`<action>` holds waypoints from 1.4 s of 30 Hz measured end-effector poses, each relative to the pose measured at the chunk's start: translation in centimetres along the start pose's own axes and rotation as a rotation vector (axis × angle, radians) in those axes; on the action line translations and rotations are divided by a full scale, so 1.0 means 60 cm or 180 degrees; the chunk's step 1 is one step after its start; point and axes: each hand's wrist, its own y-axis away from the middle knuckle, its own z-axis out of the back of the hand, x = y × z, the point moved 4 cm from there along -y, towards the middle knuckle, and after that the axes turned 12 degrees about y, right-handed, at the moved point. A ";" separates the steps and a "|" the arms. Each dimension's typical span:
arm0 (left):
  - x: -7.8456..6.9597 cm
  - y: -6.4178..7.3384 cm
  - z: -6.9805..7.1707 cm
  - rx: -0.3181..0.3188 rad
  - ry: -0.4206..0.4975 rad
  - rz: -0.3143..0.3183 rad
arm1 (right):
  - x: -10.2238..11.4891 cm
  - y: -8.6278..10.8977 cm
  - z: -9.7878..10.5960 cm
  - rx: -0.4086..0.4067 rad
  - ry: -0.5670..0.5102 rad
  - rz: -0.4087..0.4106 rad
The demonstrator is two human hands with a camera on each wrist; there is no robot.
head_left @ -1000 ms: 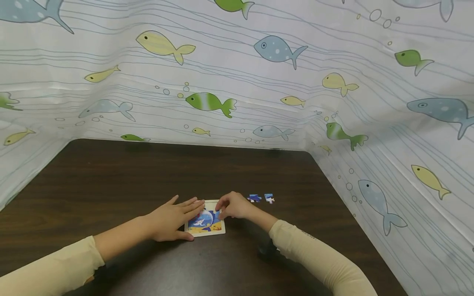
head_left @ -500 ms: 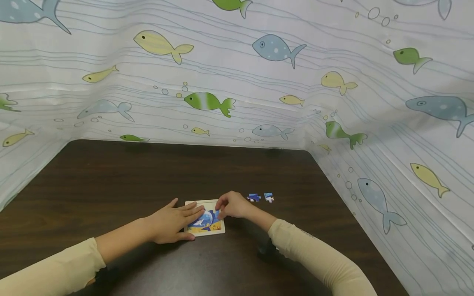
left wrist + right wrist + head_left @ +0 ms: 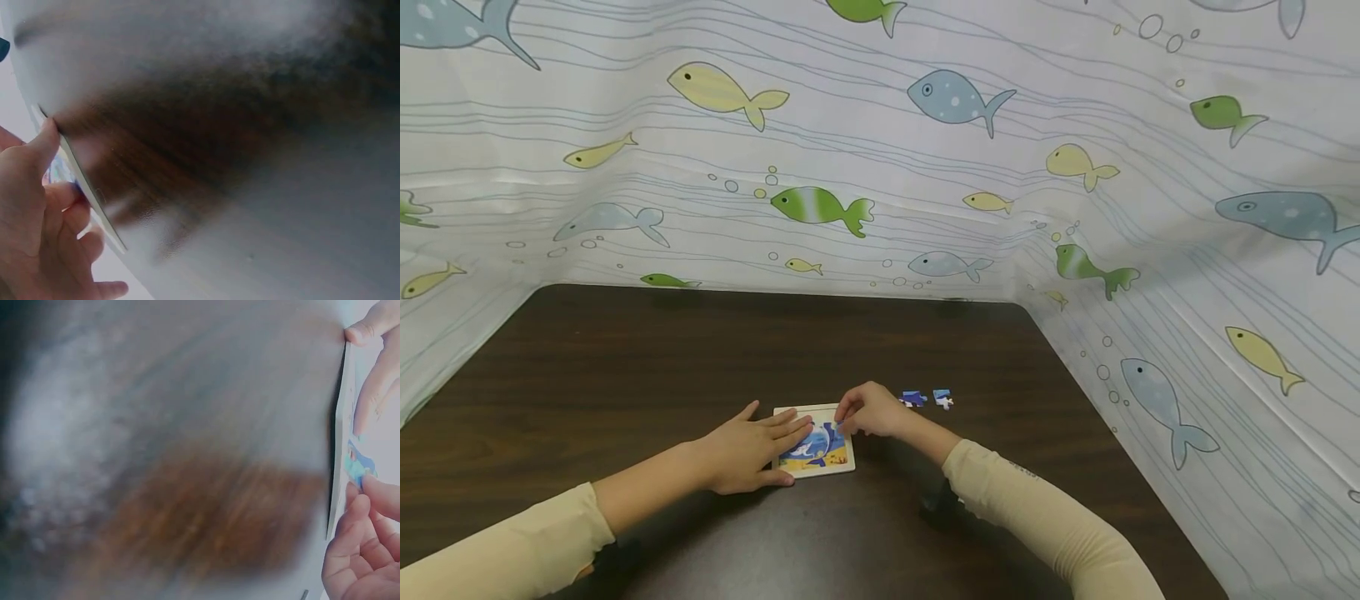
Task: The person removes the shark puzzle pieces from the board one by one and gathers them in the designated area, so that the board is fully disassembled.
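Observation:
A small square jigsaw puzzle in a pale frame lies on the dark table, showing a blue sea picture with yellow sand. My left hand rests across its left side, fingers straight over the picture and thumb at the near left corner; the left wrist view shows this thumb on the frame's edge. At the puzzle's right side, my right hand pinches a blue puzzle piece between thumb and fingertips. In the right wrist view the piece stands tilted above the picture. The left fingers hide the puzzle's upper left part.
Two loose puzzle pieces, one mostly dark blue and one blue and white, lie beyond the right hand. A white curtain printed with fish borders the table at the back and both sides.
My right hand has shifted slightly up toward the frame's far right corner, still pinching the piece, and more of the picture beneath now shows. The left hand stays on the puzzle.

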 end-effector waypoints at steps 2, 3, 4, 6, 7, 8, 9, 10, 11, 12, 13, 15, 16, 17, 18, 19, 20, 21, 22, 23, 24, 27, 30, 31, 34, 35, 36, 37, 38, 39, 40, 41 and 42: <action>-0.002 0.000 0.001 0.0011 0.0022 -0.0006 | -0.006 -0.001 0.001 -0.0033 -0.0097 -0.0021; -0.003 0.000 0.001 0.0019 0.0025 0.0003 | -0.010 -0.002 0.002 -0.0059 -0.0146 -0.0032; -0.004 0.000 0.001 0.0026 0.0034 0.0008 | -0.014 -0.002 0.005 -0.0089 -0.0194 -0.0051; -0.005 0.000 0.001 0.0035 0.0043 0.0014 | -0.023 -0.003 0.011 -0.0162 -0.0301 -0.0094; -0.005 -0.001 0.001 0.0042 0.0050 0.0023 | -0.027 -0.003 0.016 -0.0190 -0.0341 -0.0121; -0.005 -0.001 0.001 0.0047 0.0053 0.0032 | -0.032 -0.002 0.022 -0.0215 -0.0367 -0.0143; -0.004 -0.002 0.000 0.0047 0.0057 0.0038 | -0.037 0.000 0.028 -0.0241 -0.0398 -0.0175; -0.004 -0.002 -0.001 0.0049 0.0060 0.0045 | -0.041 0.004 0.036 -0.0261 -0.0419 -0.0196; -0.003 -0.003 -0.001 0.0048 0.0065 0.0045 | -0.047 0.007 0.043 -0.0279 -0.0433 -0.0214; -0.002 -0.003 -0.002 0.0050 0.0061 0.0049 | -0.054 0.011 0.052 -0.0301 -0.0439 -0.0239; -0.001 -0.003 -0.003 0.0049 0.0060 0.0056 | -0.062 0.016 0.060 -0.0325 -0.0448 -0.0263; 0.001 -0.002 -0.003 0.0037 0.0060 0.0054 | -0.080 0.028 0.077 -0.0358 -0.0486 -0.0347; 0.001 -0.001 -0.002 0.0033 0.0061 0.0055 | -0.090 0.034 0.085 -0.0374 -0.0497 -0.0393; 0.002 0.000 -0.002 0.0029 0.0067 0.0055 | -0.102 0.040 0.093 -0.0386 -0.0512 -0.0452; 0.003 0.000 -0.001 0.0029 0.0065 0.0068 | -0.114 0.047 0.101 -0.0401 -0.0532 -0.0517; 0.004 0.001 -0.001 0.0027 0.0072 0.0073 | -0.126 0.054 0.109 -0.0406 -0.0539 -0.0574; 0.005 0.001 -0.001 0.0028 0.0080 0.0076 | -0.138 0.061 0.115 -0.0413 -0.0543 -0.0638; 0.006 0.001 -0.001 0.0023 0.0090 0.0068 | -0.150 0.068 0.122 -0.0419 -0.0534 -0.0695; 0.006 0.001 -0.001 0.0020 0.0103 0.0057 | -0.162 0.074 0.127 -0.0423 -0.0530 -0.0748; 0.007 0.001 -0.001 0.0025 0.0108 0.0062 | -0.174 0.080 0.132 -0.0421 -0.0508 -0.0776; 0.008 0.001 -0.002 0.0026 0.0111 0.0067 | -0.185 0.085 0.137 -0.0422 -0.0487 -0.0820; 0.011 0.000 -0.003 0.0024 0.0100 0.0062 | -0.213 0.100 0.147 -0.0400 -0.0423 -0.0934; 0.014 -0.001 -0.004 0.0022 0.0080 0.0083 | -0.231 0.110 0.153 -0.0351 -0.0361 -0.0969; 0.014 -0.002 -0.004 0.0020 0.0078 0.0080 | -0.236 0.113 0.154 -0.0333 -0.0355 -0.0981; 0.014 -0.003 -0.004 -0.0001 0.0111 0.0067 | -0.245 0.119 0.156 -0.0306 -0.0295 -0.0969; 0.014 -0.004 -0.004 -0.0007 0.0121 0.0062 | -0.247 0.120 0.157 -0.0306 -0.0264 -0.0957; 0.014 -0.004 -0.004 -0.0011 0.0128 0.0057 | -0.250 0.121 0.157 -0.0314 -0.0260 -0.0976; 0.013 -0.005 -0.004 -0.0015 0.0131 0.0053 | -0.253 0.122 0.157 -0.0321 -0.0258 -0.0998; 0.013 -0.005 -0.004 -0.0020 0.0134 0.0047 | -0.255 0.122 0.156 -0.0325 -0.0240 -0.0998; 0.012 -0.005 -0.004 -0.0022 0.0136 0.0044 | -0.256 0.122 0.156 -0.0326 -0.0214 -0.0999; 0.012 -0.006 -0.004 -0.0023 0.0131 0.0044 | -0.258 0.122 0.156 -0.0330 -0.0193 -0.0993; 0.012 -0.007 -0.004 -0.0026 0.0127 0.0044 | -0.259 0.121 0.155 -0.0340 -0.0186 -0.1001; 0.012 -0.007 -0.004 -0.0029 0.0124 0.0042 | -0.260 0.121 0.155 -0.0347 -0.0188 -0.1009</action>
